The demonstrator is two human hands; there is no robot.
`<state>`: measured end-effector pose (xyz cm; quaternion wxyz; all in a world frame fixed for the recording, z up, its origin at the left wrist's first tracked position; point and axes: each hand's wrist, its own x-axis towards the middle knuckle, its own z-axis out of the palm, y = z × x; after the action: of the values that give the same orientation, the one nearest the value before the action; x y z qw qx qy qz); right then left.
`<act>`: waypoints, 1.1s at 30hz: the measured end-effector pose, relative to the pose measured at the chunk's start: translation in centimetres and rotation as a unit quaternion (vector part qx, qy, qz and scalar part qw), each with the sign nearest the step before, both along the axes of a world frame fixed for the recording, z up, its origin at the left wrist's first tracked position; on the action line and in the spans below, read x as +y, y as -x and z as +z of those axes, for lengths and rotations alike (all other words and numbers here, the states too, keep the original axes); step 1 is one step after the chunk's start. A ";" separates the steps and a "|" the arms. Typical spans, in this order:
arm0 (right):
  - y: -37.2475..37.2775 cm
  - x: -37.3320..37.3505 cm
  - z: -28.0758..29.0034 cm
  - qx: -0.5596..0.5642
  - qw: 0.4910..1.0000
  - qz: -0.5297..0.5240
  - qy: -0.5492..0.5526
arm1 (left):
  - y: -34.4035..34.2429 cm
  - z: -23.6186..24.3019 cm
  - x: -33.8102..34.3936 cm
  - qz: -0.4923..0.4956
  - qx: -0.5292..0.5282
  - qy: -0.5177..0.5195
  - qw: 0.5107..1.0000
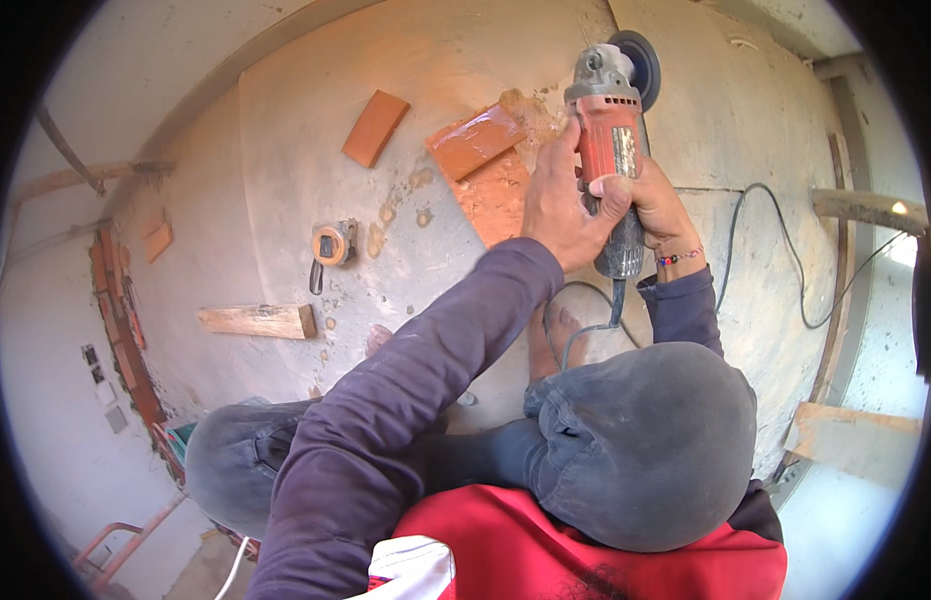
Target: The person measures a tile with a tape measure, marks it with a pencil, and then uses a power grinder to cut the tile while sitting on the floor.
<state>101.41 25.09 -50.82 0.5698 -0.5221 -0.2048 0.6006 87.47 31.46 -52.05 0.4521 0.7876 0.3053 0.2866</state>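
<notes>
A red and grey angle grinder (608,145) points away from me, its dark disc (641,68) standing on edge at the far right end. My left hand (561,210) is closed round the grinder's left side, with the thumb laid across the body. From the right, my right hand (664,205) wraps the black handle part and wears a beaded bracelet; some of its fingers are hidden behind the tool. Left of the grinder lies a wet orange tile (471,142), partly on top of a rougher orange tile (496,200). Wet, sandy residue (534,112) spreads beside them.
Another orange tile (376,128) lies farther left. A tape measure (333,243) and a wooden block (256,321) rest nearer me. The grinder's black cord (618,305) loops by my bare foot, and a cable (738,225) runs right toward wooden poles (871,208).
</notes>
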 end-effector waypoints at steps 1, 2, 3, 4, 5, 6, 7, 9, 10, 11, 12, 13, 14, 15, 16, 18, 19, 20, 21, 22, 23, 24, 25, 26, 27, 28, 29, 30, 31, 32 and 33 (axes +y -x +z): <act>-0.4 -0.2 -0.2 -0.019 1.000 -0.002 0.010 | -0.3 0.0 -0.5 0.003 -0.003 0.032 0.999; -0.4 0.0 0.1 -0.027 0.999 0.008 0.018 | -0.3 0.0 -1.0 0.007 -0.006 0.064 0.998; -0.3 0.1 0.3 -0.036 0.999 0.001 0.026 | -0.3 0.1 -1.1 0.010 -0.008 0.095 0.995; -0.2 0.0 0.3 -0.045 0.998 -0.005 0.034 | -0.5 0.0 -1.0 0.004 -0.012 0.083 0.997; 0.1 0.2 0.3 -0.053 0.998 -0.009 0.040 | -0.2 -0.2 -0.8 0.001 -0.015 0.068 0.998; -0.5 -0.1 -0.2 -0.107 0.992 -0.021 0.058 | -0.2 -0.2 -0.6 -0.005 -0.018 0.055 0.998; -1.8 -0.3 0.0 -0.175 0.982 -0.009 0.076 | -0.1 -0.3 0.0 -0.037 0.033 0.038 0.998; -4.9 -0.7 0.0 -0.300 0.949 0.017 0.099 | 0.8 -0.1 2.4 -0.095 0.148 0.004 0.984; -6.1 -0.8 -0.2 -0.376 0.918 0.004 0.127 | 1.6 -0.4 3.7 -0.058 0.180 -0.065 0.980; -7.3 -0.9 -0.2 -0.452 0.879 -0.013 0.151 | 2.6 -0.5 5.3 -0.010 0.222 -0.094 0.970; -8.5 -0.8 -0.2 -0.509 0.841 -0.016 0.184 | 3.8 -0.6 7.0 0.037 0.260 -0.122 0.957; -9.7 -0.8 -0.3 -0.563 0.797 -0.022 0.217 | 4.6 -0.6 8.3 0.083 0.296 -0.149 0.940; -10.3 -0.5 -0.8 -0.611 0.752 -0.027 0.246 | 5.5 -1.3 9.2 0.089 0.308 -0.156 0.934; -10.6 -0.3 -1.5 -0.630 0.727 -0.025 0.271 | 6.5 -2.1 9.7 0.095 0.323 -0.159 0.928; -10.8 -0.2 -2.3 -0.648 0.701 -0.025 0.296 | 7.4 -2.9 10.0 0.100 0.337 -0.162 0.922; -11.9 -0.3 -3.4 -0.677 0.656 -0.032 0.332 | 6.9 -2.5 10.3 0.054 0.380 -0.152 0.911; -12.4 -0.4 -4.0 -0.686 0.642 -0.037 0.342 | 6.6 -2.0 10.6 0.030 0.401 -0.148 0.903; -11.9 -0.2 -4.2 -0.691 0.629 -0.037 0.353 | 7.0 -2.2 10.8 0.028 0.398 -0.140 0.906; -11.4 -0.2 -4.3 -0.691 0.625 -0.036 0.361 | 7.4 -2.3 11.1 0.025 0.395 -0.132 0.909; -11.0 -0.2 -4.4 -0.690 0.621 -0.036 0.369 | 7.8 -2.5 11.4 0.021 0.391 -0.124 0.911; -10.8 -0.2 -4.1 -0.690 0.615 -0.039 0.379 | 8.0 -2.6 11.8 0.063 0.369 -0.125 0.919; -11.1 -0.4 -4.3 -0.694 0.612 -0.039 0.376 | 8.6 -3.2 12.4 0.103 0.346 -0.124 0.924; -11.7 -0.6 -4.6 -0.698 0.610 -0.040 0.374 | 9.3 -3.8 13.3 0.141 0.322 -0.123 0.928; -11.6 -0.5 -5.0 -0.699 0.612 -0.038 0.368 | 11.0 -5.3 14.9 0.191 0.290 -0.190 0.918; -11.1 -0.2 -5.5 -0.697 0.618 -0.033 0.361 | 13.1 -6.5 16.4 0.238 0.259 -0.255 0.901; -11.6 -0.5 -5.5 -0.699 0.614 -0.036 0.365 | 13.4 -5.7 17.4 0.230 0.314 -0.189 0.902; -12.0 -0.9 -5.4 -0.700 0.611 -0.037 0.368 | 13.8 -4.7 18.3 0.221 0.370 -0.123 0.894; -11.9 -0.7 -5.5 -0.700 0.611 -0.036 0.368 | 14.6 -4.8 19.0 0.228 0.383 -0.120 0.887; -11.7 -0.6 -5.6 -0.700 0.611 -0.037 0.368 | 15.2 -4.9 19.6 0.233 0.396 -0.117 0.880; -11.5 -0.5 -5.6 -0.700 0.610 -0.037 0.369 | 15.7 -5.2 20.2 0.239 0.409 -0.115 0.873; -11.4 -0.4 -5.7 -0.700 0.610 -0.036 0.371 | 16.1 -5.6 20.6 0.233 0.406 -0.109 0.877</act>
<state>112.82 24.69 -56.50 0.0318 -0.9573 -0.2819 0.0564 71.39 52.03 -57.63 0.1202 0.7851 0.6036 0.0695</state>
